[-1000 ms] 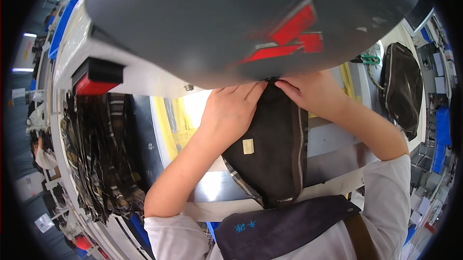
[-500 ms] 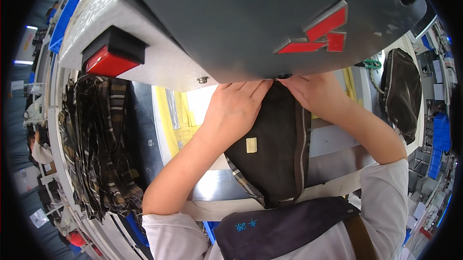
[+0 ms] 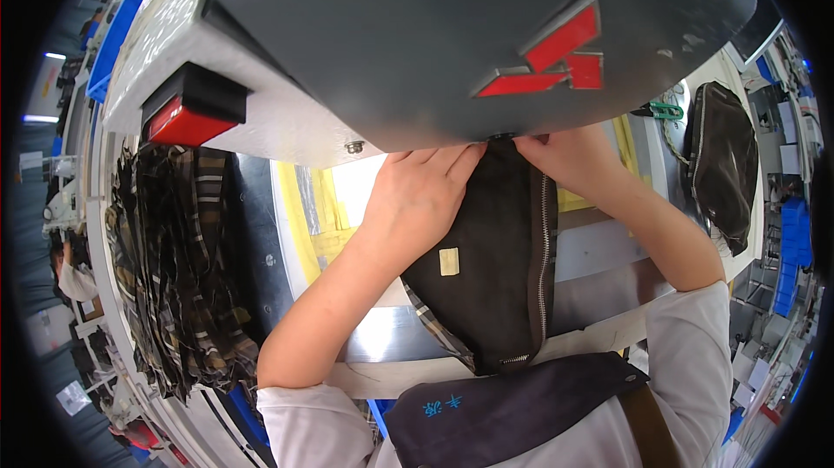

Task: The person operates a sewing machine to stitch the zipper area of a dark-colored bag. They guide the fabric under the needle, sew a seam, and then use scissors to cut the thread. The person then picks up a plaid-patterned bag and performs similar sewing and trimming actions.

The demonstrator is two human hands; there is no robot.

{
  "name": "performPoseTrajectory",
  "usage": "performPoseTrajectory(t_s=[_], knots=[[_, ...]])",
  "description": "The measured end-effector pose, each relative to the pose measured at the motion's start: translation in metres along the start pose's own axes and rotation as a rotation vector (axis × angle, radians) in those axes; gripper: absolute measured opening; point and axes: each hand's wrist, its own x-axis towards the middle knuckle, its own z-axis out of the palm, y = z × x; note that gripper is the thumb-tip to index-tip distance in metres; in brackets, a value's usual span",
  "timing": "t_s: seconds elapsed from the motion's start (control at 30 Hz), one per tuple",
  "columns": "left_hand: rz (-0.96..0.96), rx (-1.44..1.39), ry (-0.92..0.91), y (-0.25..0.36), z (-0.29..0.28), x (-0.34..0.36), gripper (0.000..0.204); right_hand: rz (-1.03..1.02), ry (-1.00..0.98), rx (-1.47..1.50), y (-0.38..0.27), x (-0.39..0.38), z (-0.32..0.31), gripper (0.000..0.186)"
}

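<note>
A dark zippered fabric piece (image 3: 495,242) lies between my forearms. It has plaid cloth at its left edge, a small pale patch and a metal zipper along its right side. Its far end runs beneath the grey machine head (image 3: 417,42). My left hand (image 3: 423,186) rests flat on the piece's left far edge, fingers stretched forward, their tips partly hidden by the machine. At the right far edge, my right hand (image 3: 573,160) pinches the fabric between thumb and bent fingers; the fingertips are partly covered by the machine head. The working point under the head is hidden.
A thick stack of plaid cloth pieces (image 3: 178,268) hangs at the left. On the right lies a dark zippered pouch (image 3: 723,168), beside a green-handled tool (image 3: 666,111). Yellow tape strips (image 3: 300,216) mark the worktop. The white machine arm (image 3: 287,125) blocks the far left.
My right hand has shifted slightly, its thumb now a little farther from the left fingers. The view has moved a little; the fabric and my left hand stay nearly in place.
</note>
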Motion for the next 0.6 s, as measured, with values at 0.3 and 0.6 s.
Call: performPoseTrajectory(t_s=[0.3, 0.6], knots=[[-0.001, 0.002, -0.01, 0.0, -0.001, 0.0, 0.034, -0.167, 0.054, -0.143, 0.003, -0.005, 0.007, 0.017], [0.017, 0.01, -0.008, -0.002, 0.0, 0.001, 0.034, -0.637, 0.111, -0.427, 0.013, -0.012, 0.005, 0.029]])
